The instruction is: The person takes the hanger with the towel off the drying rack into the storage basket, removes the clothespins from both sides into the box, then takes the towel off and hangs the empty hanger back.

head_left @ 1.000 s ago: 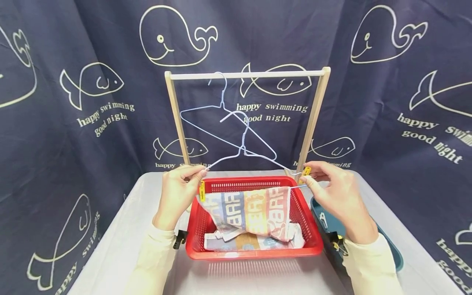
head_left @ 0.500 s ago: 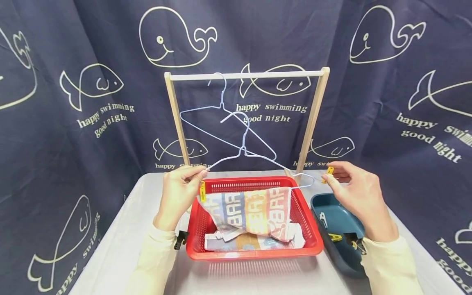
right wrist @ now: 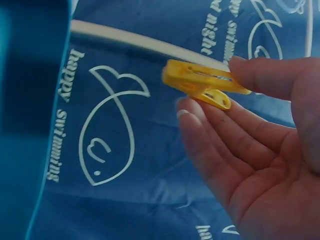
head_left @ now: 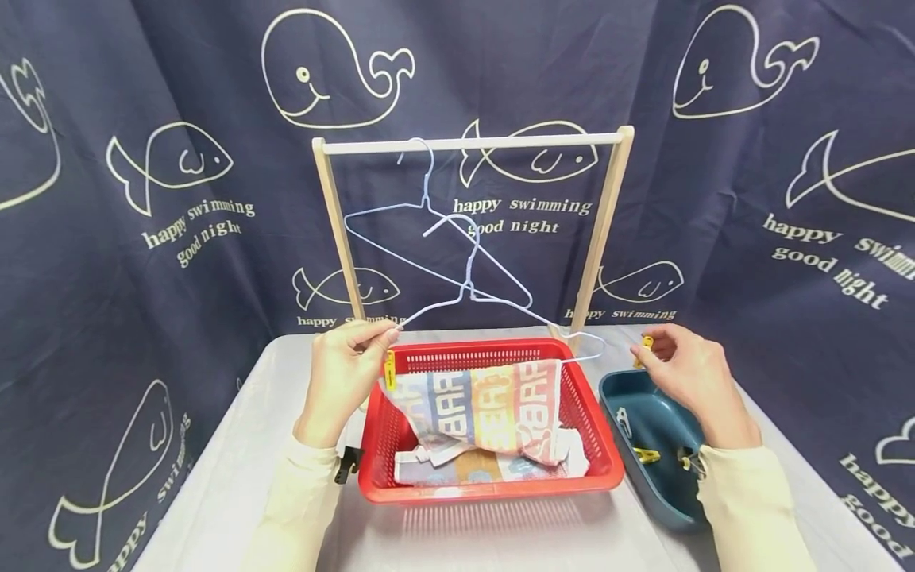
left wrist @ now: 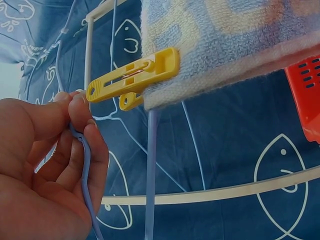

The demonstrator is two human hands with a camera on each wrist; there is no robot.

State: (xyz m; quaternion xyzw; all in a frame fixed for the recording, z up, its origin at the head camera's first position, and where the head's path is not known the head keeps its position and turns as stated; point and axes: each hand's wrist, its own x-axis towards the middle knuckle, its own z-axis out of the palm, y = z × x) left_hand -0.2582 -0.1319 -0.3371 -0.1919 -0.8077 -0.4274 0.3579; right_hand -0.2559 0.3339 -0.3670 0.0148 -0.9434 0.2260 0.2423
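Note:
My left hand [head_left: 341, 377] pinches the left end of a light blue wire hanger [head_left: 468, 290] above the red basket. Over the hanger's lower bar hangs a small striped towel [head_left: 475, 405], with lettering across it. A yellow clothespin [left wrist: 135, 75] grips the towel's left top corner, close by my left fingertips. Between thumb and fingers my right hand [head_left: 693, 381] holds another yellow clothespin [right wrist: 200, 80], to the right of the hanger and over the far end of the blue tray. The hanger's right end sticks out bare beyond the towel.
The red basket [head_left: 493, 491] under the towel holds more folded cloth [head_left: 493, 467]. In the blue tray [head_left: 661, 508] lie a yellow clothespin [head_left: 646, 454] and a white one [head_left: 624, 422]. Behind stands a wooden rack [head_left: 608, 230] with a second blue hanger [head_left: 386, 208] on its bar.
My right hand has moved right, away from the hanger's right end, taking its yellow clothespin along, then slightly down over the tray. My left hand keeps its hold on the hanger.

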